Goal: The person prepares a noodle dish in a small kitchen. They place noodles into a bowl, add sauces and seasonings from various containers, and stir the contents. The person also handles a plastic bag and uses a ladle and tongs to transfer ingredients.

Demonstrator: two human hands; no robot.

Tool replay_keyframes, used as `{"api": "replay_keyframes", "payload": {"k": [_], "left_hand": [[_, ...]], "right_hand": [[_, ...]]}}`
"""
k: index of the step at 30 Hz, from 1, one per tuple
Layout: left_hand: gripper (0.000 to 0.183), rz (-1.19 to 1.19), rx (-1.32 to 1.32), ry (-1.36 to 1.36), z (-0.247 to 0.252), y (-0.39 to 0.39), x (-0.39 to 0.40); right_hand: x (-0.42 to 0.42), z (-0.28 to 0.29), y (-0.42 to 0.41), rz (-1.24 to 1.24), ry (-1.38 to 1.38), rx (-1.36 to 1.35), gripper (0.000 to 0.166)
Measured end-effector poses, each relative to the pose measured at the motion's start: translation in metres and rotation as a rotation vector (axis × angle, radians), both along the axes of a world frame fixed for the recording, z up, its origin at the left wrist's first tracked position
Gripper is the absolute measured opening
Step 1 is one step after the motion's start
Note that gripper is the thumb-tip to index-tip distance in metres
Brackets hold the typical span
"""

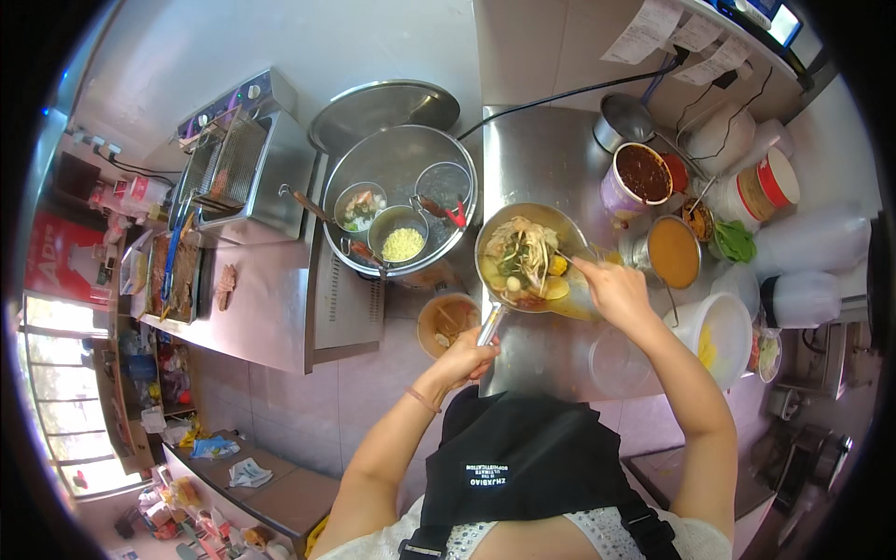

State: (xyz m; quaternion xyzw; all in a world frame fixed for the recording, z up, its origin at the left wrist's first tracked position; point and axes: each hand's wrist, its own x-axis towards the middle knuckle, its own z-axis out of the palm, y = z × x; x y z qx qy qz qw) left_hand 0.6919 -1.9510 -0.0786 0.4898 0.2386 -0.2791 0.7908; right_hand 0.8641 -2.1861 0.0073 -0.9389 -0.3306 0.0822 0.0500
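My left hand (470, 355) is closed around the metal handle of a steel pan (582, 246) on the steel counter (518, 364). In the pan lie shredded pale food (528, 252), dark greens, a yellow piece like corn (558, 264), a small white ball and a flat yellow slice. My right hand (611, 287) is at the pan's right side, fingers pinched on a thin utensil that reaches into the food; its kind cannot be told. Below my right hand a clear round plastic container (617, 357) stands near the counter's front edge.
To the left, a large pot (470, 175) of water holds strainer baskets, one with yellow noodles (402, 244); its lid (385, 112) leans behind. A deep fryer (280, 168) stands further left. On the right are a tub of dark red sauce (642, 173), a pot of orange liquid (673, 252) and a white bucket (731, 336).
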Motion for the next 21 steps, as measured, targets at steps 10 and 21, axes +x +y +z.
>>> {"api": "replay_keyframes", "payload": {"k": [10, 21], "left_hand": [[0.016, -0.087, -0.079, 0.039, -0.007, 0.014, -0.004], [0.015, -0.072, -0.072, 0.064, -0.005, 0.037, -0.011]], "right_hand": [[-0.007, -0.024, -0.022, 0.393, -0.101, 0.052, 0.036], [0.005, -0.02, -0.027, 0.356, -0.035, -0.111, 0.041]]}}
